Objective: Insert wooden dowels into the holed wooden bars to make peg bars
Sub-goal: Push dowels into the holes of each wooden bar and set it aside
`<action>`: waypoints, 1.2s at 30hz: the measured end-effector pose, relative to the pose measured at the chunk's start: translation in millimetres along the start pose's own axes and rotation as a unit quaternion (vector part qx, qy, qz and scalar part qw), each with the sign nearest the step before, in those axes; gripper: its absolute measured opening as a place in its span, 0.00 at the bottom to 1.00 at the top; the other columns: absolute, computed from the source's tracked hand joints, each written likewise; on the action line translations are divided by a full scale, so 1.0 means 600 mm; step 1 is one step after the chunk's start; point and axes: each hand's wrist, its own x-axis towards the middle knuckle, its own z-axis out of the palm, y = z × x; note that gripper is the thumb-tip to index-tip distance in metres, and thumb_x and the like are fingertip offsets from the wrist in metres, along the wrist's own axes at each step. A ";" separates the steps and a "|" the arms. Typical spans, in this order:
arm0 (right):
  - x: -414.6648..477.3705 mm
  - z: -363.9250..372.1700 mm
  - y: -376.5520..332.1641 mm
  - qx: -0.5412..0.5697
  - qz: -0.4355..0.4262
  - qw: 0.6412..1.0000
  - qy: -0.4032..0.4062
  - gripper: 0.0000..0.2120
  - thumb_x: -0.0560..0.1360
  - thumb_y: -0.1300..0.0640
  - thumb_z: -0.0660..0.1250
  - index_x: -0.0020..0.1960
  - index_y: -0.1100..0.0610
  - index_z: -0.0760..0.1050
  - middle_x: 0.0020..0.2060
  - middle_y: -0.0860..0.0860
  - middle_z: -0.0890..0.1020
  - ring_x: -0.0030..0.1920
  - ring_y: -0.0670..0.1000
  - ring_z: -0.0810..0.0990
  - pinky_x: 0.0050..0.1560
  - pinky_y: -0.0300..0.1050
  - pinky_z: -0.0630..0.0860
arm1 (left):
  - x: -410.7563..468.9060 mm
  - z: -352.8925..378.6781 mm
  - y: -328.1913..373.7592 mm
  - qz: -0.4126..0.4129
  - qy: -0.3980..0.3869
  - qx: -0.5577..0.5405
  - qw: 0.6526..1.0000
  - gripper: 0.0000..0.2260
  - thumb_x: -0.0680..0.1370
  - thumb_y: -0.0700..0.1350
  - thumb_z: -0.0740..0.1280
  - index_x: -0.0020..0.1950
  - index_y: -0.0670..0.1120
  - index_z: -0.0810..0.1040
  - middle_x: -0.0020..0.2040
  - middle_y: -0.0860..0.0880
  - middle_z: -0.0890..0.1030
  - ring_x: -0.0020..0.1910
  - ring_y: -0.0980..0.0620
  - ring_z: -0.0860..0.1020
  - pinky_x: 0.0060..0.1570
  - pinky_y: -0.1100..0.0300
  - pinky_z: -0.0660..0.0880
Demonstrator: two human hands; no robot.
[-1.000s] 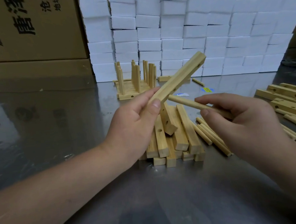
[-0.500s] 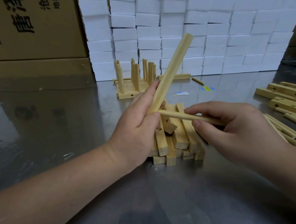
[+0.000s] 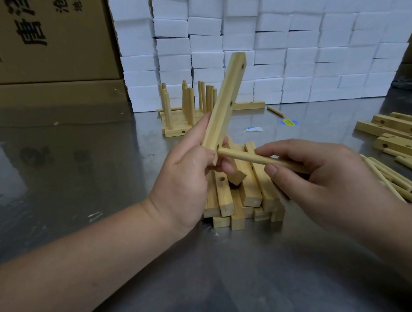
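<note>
Above stacked square bars (image 3: 244,197): round dowel (image 3: 255,158) tip touching holed bar (image 3: 225,106).

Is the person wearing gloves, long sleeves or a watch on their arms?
No. The left hand and the right hand are bare, with no gloves and no rings. The forearms show no sleeves, watch or bracelet as far as the picture reaches. The fingernails are cut short.

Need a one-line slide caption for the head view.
Left hand holds a holed wooden bar tilted; right hand holds a dowel with its tip at the bar's lowest hole.
</note>
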 end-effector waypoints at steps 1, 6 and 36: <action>0.000 0.000 0.001 0.004 -0.001 1.000 0.003 0.10 0.71 0.50 0.63 0.48 0.35 0.74 0.36 0.36 0.78 0.32 0.43 0.76 0.30 0.33 0.70 | -0.001 0.000 0.000 -0.001 -0.002 0.004 1.000 0.21 0.68 0.41 0.52 0.56 0.57 0.73 0.45 0.45 0.74 0.36 0.53 0.75 0.44 0.60 0.73; -0.001 -0.002 -0.002 0.003 0.000 1.000 0.004 0.09 0.70 0.49 0.63 0.46 0.35 0.74 0.37 0.38 0.78 0.32 0.43 0.76 0.29 0.31 0.69 | -0.005 -0.001 -0.003 0.008 -0.002 0.009 1.000 0.21 0.68 0.41 0.53 0.55 0.60 0.72 0.46 0.48 0.75 0.37 0.54 0.75 0.46 0.61 0.72; -0.006 -0.001 -0.010 -0.079 -0.116 0.990 -0.009 0.12 0.73 0.49 0.59 0.54 0.47 0.75 0.36 0.35 0.73 0.37 0.37 0.70 0.37 0.31 0.68 | -0.004 0.012 0.011 0.002 0.100 0.073 0.992 0.17 0.72 0.51 0.52 0.47 0.41 0.75 0.31 0.51 0.70 0.31 0.55 0.68 0.33 0.62 0.67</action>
